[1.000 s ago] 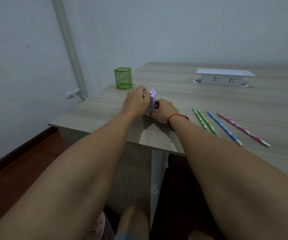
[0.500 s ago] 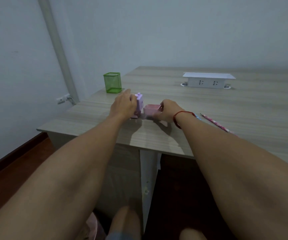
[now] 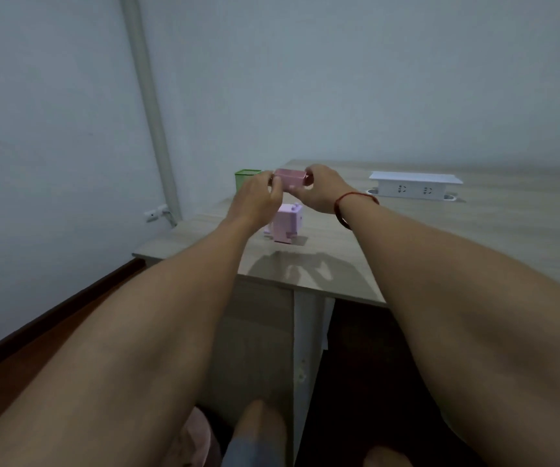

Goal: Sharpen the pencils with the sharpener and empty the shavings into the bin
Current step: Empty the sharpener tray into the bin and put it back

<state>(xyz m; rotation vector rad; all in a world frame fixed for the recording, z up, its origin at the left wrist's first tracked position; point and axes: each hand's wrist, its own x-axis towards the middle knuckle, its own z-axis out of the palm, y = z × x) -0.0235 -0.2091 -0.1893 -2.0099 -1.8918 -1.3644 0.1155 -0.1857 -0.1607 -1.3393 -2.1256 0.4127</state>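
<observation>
**Shavings drawer held aloft in both hands, sharpener body on the tabletop below**

I see both hands raised above the tabletop (image 3: 474, 230), brought close together around one object. The left hand (image 3: 258, 197) has its fingers closed against the left end of a small pink drawer (image 3: 290, 178), an open-topped rectangular tray. The right hand (image 3: 322, 192) pinches the drawer's right end, thumb on the near side and fingers over the far corner. The drawer sits level between them, clear of the surface. I cannot tell what it contains; its interior is not visible from this angle.

The right wrist carries a red cord bracelet (image 3: 349, 203).

Directly below the hands, and slightly nearer to me, the lilac sharpener (image 3: 287, 227) stands upright on the tabletop, untouched by either hand. It is a blocky, figure-shaped unit with small feet, casting a shadow toward the near edge.

Behind the left hand, a green mesh bin (image 3: 246, 178) stands near the tabletop's far left corner; the hand covers its right portion. The drawer is held just to the right of it and at about the height of its rim in my view.

To the right and well apart from the hands, a white power strip (image 3: 415, 185) lies toward the back of the tabletop.

Beyond the left edge, a pale pipe (image 3: 150, 106) runs up the wall, with a wall socket (image 3: 155, 213) near its base.
</observation>
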